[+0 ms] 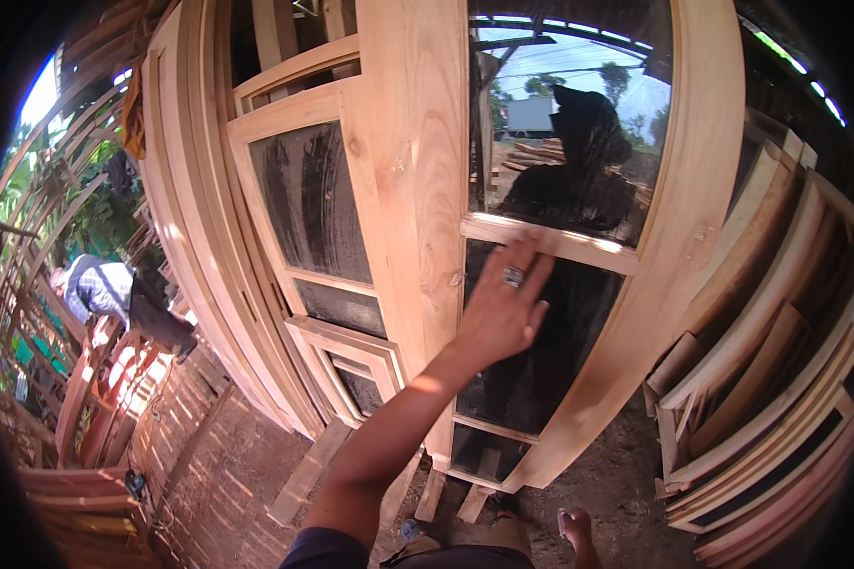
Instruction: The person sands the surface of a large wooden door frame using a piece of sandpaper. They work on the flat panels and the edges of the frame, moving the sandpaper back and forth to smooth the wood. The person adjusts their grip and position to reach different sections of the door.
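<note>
My left hand (505, 302), with a ring on one finger, reaches up to a wooden door with glass panes (410, 190). Its fingers are stretched out near the crossbar (550, 244) between the upper and middle panes; whether they press on wood or glass is hard to tell. The upper glass pane (503, 180) mirrors a dark figure, sky and a lumber pile. Low at my side, my right hand (577, 527) is closed around something small and pale that I cannot make out.
More wooden frames with dark glass (315, 204) lean at the left. Curved boards and frames (754, 379) are stacked at the right. Wood strips (310, 474) lie on the dirt floor. Far left, a person in a light shirt (104, 284) bends over among timber.
</note>
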Motion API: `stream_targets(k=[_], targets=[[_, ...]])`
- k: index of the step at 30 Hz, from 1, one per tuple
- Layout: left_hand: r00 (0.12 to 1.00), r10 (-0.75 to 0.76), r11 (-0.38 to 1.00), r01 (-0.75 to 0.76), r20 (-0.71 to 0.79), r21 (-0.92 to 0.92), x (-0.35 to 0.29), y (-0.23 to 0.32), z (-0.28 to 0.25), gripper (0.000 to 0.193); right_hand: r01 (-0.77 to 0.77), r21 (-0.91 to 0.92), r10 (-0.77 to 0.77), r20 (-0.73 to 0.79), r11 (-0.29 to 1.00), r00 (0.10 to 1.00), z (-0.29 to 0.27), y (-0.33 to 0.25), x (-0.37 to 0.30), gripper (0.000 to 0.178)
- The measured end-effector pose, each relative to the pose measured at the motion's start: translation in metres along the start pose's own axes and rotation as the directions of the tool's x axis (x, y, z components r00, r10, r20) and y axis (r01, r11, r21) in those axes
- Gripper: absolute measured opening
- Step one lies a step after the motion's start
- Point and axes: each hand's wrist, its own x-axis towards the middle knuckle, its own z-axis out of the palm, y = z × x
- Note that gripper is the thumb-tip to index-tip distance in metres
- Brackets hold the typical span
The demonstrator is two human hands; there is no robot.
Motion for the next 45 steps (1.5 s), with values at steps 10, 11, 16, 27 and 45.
stream_targets(k=[10,11,16,27,45], targets=[[0.989,-0.097,0.970,0.068,0.114,0.234,-0.010,-0.041,0.009,0.079,0.329,0.342,-0.226,-0.308,0.880,0.924,-0.158,-0.224,0.012,0.028],[0.995,-0.082,0.973,0.067,0.057,0.222,-0.002,-0.036,0.013,0.079,0.322,0.340,-0.221,-0.303,0.884,0.927,-0.169,-0.231,0.020,0.025],[0.987,-0.155,0.952,0.160,-0.039,0.261,0.013,-0.025,0.039,0.082,0.562,0.334,-0.429,-0.395,0.757,0.812,-0.187,-0.273,0.038,0.021],[1.000,-0.007,0.990,0.011,-0.029,0.137,0.045,0.064,0.097,0.078,0.371,0.514,-0.324,-0.182,0.773,0.928,-0.177,-0.251,0.030,0.026],[0.957,0.277,0.950,-0.260,0.082,-0.173,0.012,0.003,0.054,0.063,0.375,0.508,-0.175,-0.398,0.775,0.901,-0.184,-0.259,0.031,0.018]])
